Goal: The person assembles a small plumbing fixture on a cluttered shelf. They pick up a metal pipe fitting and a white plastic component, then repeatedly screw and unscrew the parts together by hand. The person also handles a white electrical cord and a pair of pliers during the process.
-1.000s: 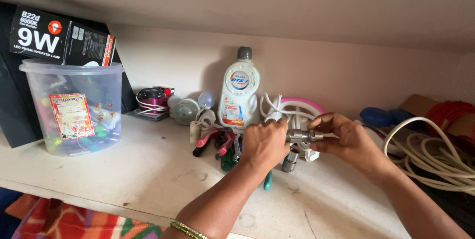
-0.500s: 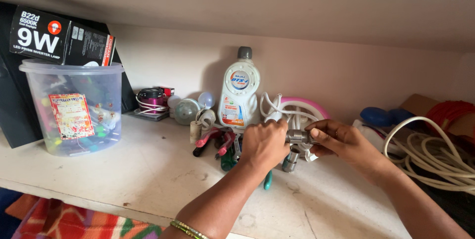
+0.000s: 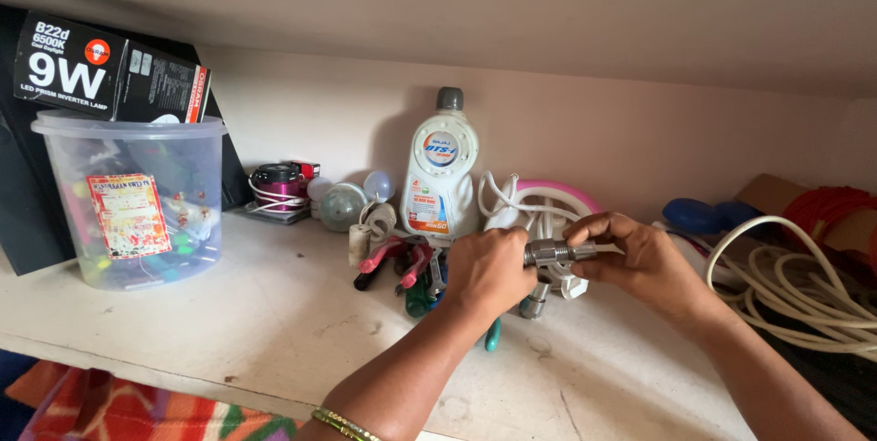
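Since the earlier frame, little has shifted: both hands have stayed at the same spot over the shelf, the right fingers sliding slightly along the metal part.

Head view: the left hand (image 3: 489,269) is closed around one end of a chrome tap fitting (image 3: 548,253), and the right hand (image 3: 639,263) pinches its other end between thumb and fingers. The fitting is held level just above the white shelf (image 3: 274,331), with a short chrome leg pointing down toward the shelf. Behind the hands stand a white plastic bottle (image 3: 440,172) with a grey cap and a pink-rimmed white object (image 3: 557,199). Pliers with red handles (image 3: 397,258) lie just left of the left hand. A coil of white cable (image 3: 795,295) lies to the right, and a clear plastic tub (image 3: 132,199) stands well apart at the left.
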